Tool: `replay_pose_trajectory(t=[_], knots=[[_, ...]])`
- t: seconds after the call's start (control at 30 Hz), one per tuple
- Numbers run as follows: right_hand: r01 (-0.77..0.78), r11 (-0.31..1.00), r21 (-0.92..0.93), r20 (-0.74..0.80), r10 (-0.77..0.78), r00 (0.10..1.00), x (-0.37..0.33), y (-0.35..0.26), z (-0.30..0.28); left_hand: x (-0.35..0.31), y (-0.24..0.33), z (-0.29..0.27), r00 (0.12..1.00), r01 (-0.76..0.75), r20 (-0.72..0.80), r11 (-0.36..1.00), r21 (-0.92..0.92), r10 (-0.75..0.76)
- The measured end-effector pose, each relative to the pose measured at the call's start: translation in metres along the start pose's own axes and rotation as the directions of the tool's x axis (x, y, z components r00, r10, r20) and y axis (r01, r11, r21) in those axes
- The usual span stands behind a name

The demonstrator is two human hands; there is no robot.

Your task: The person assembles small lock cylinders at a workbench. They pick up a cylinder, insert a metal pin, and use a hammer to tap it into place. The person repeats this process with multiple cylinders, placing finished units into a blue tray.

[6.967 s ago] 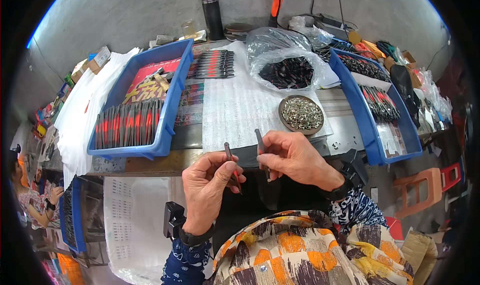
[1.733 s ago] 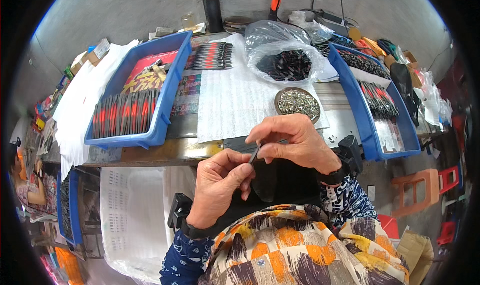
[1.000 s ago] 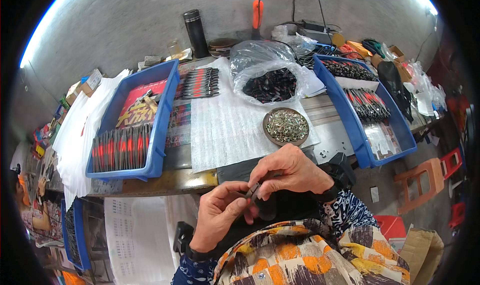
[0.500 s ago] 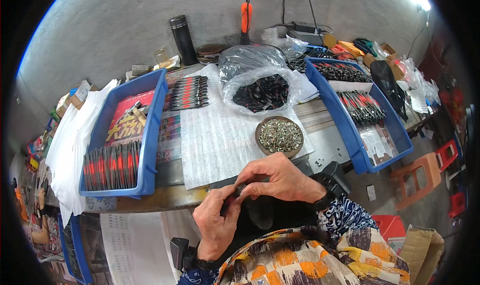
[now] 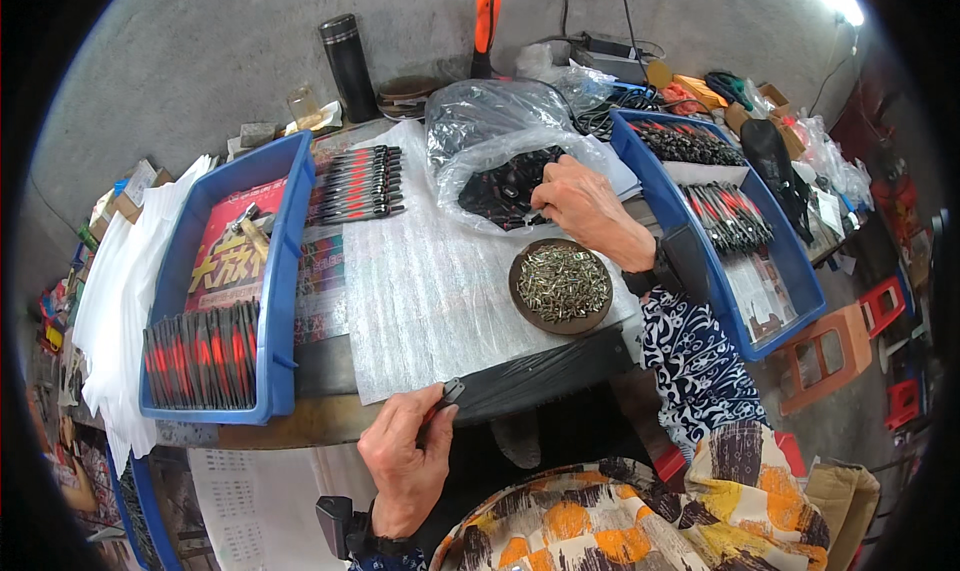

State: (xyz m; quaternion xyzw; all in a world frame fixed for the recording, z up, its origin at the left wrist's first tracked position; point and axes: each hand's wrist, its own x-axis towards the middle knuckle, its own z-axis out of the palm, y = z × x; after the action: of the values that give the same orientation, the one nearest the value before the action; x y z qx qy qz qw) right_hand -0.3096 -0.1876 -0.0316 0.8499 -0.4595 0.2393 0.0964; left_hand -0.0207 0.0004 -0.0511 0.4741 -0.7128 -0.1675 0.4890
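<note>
My left hand (image 5: 408, 456) is at the table's front edge, closed on a small black-and-red part (image 5: 449, 395) whose grey end sticks out past the fingertips. My right hand (image 5: 590, 208) reaches to the right side of an open clear plastic bag (image 5: 458, 218). Its fingers are bent together at the black parts (image 5: 508, 186) heaped inside; whatever they grip is hidden. Between the hands stands a round brown dish (image 5: 530, 316) full of small shiny metal pieces (image 5: 565, 279). White foam sheeting (image 5: 405, 306) lies under the bag.
A blue tray (image 5: 282, 321) on the left holds a row of slim black-and-red pieces (image 5: 200, 358); another blue tray (image 5: 735, 346) on the right holds more. Several similar pieces (image 5: 360, 184) lie behind the foam. A black flask (image 5: 347, 68) stands by the wall.
My right hand has left my left hand and moved up and away to the plastic bag. My left hand has shifted slightly left and down, keeping the small part.
</note>
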Motion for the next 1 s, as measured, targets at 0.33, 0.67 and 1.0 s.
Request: replay_pose_trajectory(t=[0.33,0.67,1.0], knots=[[0.019,0.999,0.033,0.096,-0.022,0.995,0.004,0.004,0.012,0.003,0.001,-0.002,0.993,0.115,0.036,0.993,-0.018,-0.114],[0.116,0.818,0.564,-0.049,-0.107,0.993,-0.033,-0.088,-0.050,0.002,0.014,-0.005,0.997,-0.001,0.083,1.000,0.013,0.000],[-0.358,0.335,0.871,0.360,0.059,0.931,-0.087,-0.148,-0.055,-0.014,0.031,-0.009,0.993,-0.022,0.120,1.000,0.007,0.021]])
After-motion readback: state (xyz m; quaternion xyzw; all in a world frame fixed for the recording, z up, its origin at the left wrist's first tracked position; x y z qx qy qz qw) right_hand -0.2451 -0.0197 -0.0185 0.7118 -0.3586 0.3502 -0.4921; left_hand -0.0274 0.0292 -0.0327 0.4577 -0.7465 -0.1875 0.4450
